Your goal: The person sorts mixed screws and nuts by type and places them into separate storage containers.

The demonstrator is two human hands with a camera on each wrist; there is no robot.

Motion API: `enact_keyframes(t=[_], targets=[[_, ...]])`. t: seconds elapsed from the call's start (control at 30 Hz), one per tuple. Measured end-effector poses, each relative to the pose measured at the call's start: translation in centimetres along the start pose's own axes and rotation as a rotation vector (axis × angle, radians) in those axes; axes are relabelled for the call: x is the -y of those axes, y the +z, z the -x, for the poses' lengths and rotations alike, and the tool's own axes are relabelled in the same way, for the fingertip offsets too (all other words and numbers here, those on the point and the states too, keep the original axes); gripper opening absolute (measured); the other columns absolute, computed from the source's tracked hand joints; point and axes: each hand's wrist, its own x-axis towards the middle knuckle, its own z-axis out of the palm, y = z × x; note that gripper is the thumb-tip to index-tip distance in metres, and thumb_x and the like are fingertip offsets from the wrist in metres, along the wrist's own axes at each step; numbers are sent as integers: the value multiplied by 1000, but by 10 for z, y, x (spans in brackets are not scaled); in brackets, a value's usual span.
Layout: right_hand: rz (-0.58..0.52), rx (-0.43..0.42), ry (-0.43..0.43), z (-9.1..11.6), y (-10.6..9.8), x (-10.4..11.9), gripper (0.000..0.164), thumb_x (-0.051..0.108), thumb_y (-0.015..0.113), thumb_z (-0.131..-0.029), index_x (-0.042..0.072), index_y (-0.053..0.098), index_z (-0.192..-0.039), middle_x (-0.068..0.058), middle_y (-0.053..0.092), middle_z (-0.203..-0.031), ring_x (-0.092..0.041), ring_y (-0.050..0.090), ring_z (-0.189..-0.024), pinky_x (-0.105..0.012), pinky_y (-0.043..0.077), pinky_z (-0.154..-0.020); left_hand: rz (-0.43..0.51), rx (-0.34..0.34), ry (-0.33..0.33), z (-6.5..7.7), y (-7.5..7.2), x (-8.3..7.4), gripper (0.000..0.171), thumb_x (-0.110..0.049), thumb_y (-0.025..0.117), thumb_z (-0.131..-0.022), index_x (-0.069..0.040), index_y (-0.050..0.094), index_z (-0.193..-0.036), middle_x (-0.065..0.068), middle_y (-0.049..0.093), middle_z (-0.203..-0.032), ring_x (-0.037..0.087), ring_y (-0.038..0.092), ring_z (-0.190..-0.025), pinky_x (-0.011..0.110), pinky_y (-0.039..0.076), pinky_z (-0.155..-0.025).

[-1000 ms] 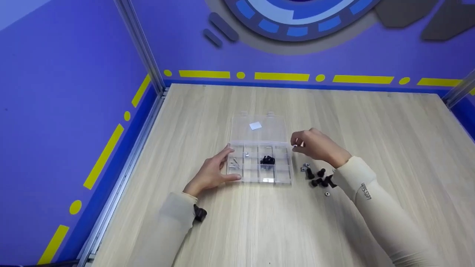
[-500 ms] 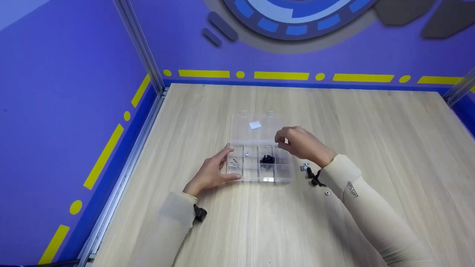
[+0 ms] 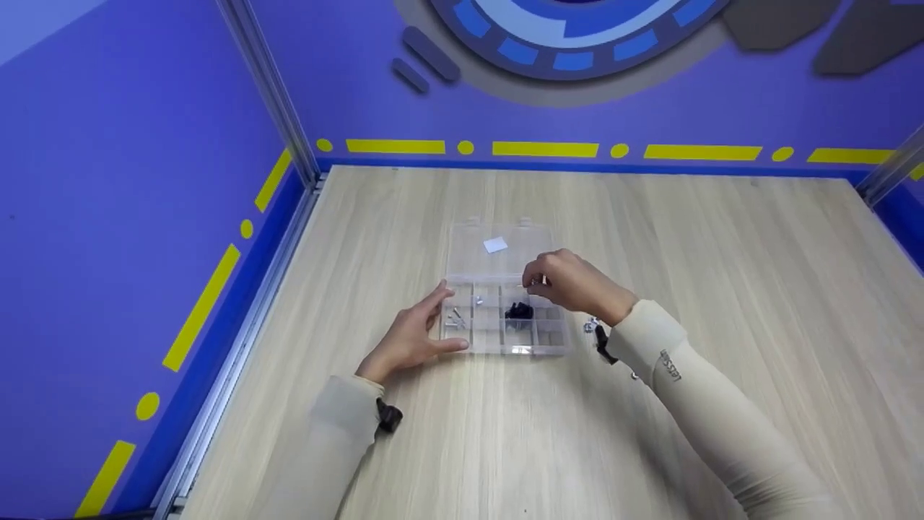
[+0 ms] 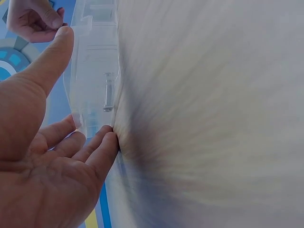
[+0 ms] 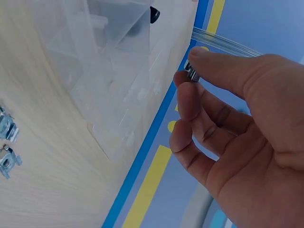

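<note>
A clear plastic compartment box (image 3: 498, 351) lies on the table with its lid (image 3: 465, 253) folded back. My left hand (image 3: 408, 336) is spread round its front left corner, thumb at the front and fingertips touching the left side. Over the box's back right compartments, my right hand (image 3: 577, 285) pinches a small silver metal piece (image 5: 192, 72) between thumb and fingertips; its exact kind is unclear. Small metal screws (image 3: 456, 318) lie in a left compartment. Black parts (image 3: 518, 311) fill a middle one, and a small silver part (image 3: 479, 300) sits between them.
Right of the box lie metal cage nuts (image 5: 6, 162), a black bolt (image 3: 603, 345) and a small metal nut (image 3: 634, 375). My right sleeve (image 3: 664, 354) hides other pieces there. A blue wall (image 3: 548, 123) stands behind the table, with another at the left.
My right hand has moved left, from beside the box to above its back right compartments, still pinching the metal piece. My left hand has stayed at the box.
</note>
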Motion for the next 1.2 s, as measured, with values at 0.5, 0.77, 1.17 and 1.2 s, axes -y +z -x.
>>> enact_keyframes(t=[0.5,0.77,1.17,1.2], targets=[[-28,47,-24,-28,17,9,5,0,74,-92,5,74,-94,-4,72,-89,-18,64,-78,-38,57,-71,17,0,-24,1,2,6,95,-22,91,-80,-4,39,-157,17,29,-165,32,46,-142,38,35,-120],[-48,-5,-53,-41,26,13,4,3,79,-89,3,77,-93,-5,75,-90,-19,67,-79,-37,59,-71,-26,3,-19,3,2,5,90,-23,90,-81,-4,42,-154,15,23,-168,31,43,-144,38,36,-120],[-12,5,-62,-49,32,15,12,0,76,-91,1,80,-102,-11,78,-101,-25,73,-92,-41,62,-82,-21,-9,-27,0,0,2,92,-27,91,-80,-6,43,-155,13,26,-167,29,43,-145,37,33,-121],[-10,5,-65,-49,32,15,12,-1,75,-91,0,80,-102,-11,78,-102,-25,73,-93,-41,62,-83,-14,-10,-27,0,0,2,92,-27,91,-80,-6,42,-155,13,27,-167,29,43,-145,37,34,-121]])
